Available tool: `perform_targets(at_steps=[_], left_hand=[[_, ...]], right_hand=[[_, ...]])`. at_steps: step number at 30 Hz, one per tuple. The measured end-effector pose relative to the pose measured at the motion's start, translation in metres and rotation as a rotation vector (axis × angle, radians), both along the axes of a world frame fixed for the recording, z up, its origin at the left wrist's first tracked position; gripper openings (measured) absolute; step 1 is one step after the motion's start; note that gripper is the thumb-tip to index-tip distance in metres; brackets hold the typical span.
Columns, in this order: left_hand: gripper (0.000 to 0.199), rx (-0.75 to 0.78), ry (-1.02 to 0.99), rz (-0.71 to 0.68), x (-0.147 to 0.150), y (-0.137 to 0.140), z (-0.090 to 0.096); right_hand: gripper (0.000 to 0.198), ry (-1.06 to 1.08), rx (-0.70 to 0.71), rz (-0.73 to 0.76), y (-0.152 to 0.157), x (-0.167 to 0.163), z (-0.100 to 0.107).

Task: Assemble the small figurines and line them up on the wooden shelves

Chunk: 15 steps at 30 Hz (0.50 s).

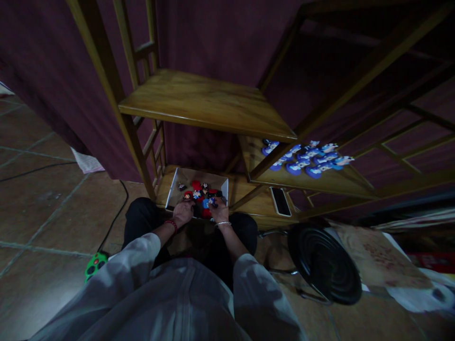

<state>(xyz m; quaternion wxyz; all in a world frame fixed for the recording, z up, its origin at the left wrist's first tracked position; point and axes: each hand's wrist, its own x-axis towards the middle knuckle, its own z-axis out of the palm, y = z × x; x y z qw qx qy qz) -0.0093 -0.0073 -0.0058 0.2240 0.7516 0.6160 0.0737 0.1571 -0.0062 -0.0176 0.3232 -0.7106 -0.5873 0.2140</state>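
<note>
A shallow open box (172,192) with white sides sits on the low wooden shelf before my knees. Inside lie several small figurines with red or black parts, one of them a blue-and-white figurine (197,194). My right hand (220,211), a pale bracelet at its wrist, pinches a blue figurine (209,203) over the box's near right part. At the near left of the box, my left hand (183,212), wearing a red bead bracelet, has its fingers curled beside a red-based figurine (187,195). What those fingers hold, if anything, is hidden.
Many blue-and-white figurines (309,158) stand on the raised shelf to the right. Below it lies a phone (280,201). A wooden shelf board (206,102) overhangs the box. A black round stool (324,263) is at right, a green controller-like object (95,266) on the floor at left.
</note>
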Motion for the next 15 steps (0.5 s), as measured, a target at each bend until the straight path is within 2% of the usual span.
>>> perform_targets(at_steps=[8, 15], left_hand=[[0.029, -0.016, 0.033, -0.021, 0.0, 0.0, 0.0], [0.03, 0.011, 0.019, -0.045, -0.001, 0.0, -0.004]], right_hand=[[0.033, -0.308, -0.065, 0.016, -0.01, -0.035, 0.022], [0.034, -0.264, -0.115, 0.08, -0.016, -0.042, 0.018]])
